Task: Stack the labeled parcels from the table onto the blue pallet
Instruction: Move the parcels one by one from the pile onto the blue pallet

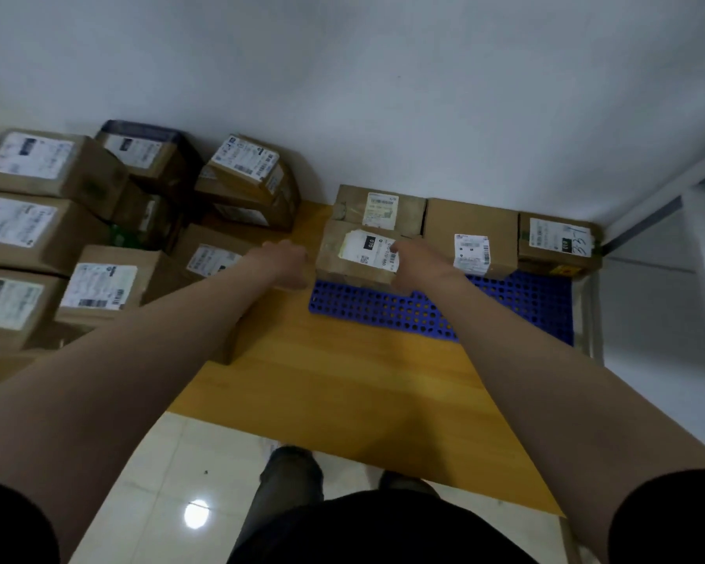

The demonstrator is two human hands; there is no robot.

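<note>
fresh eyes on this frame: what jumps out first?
The left hand and right hand hold the 070 parcel at the left end of the blue pallet, in front of three parcels lined up along the wall. To the left, a pile of labeled parcels crowds the wooden table.

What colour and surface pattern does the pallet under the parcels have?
Blue, with a grid of round holes: the pallet, clearest in the head view, the only one.
</note>
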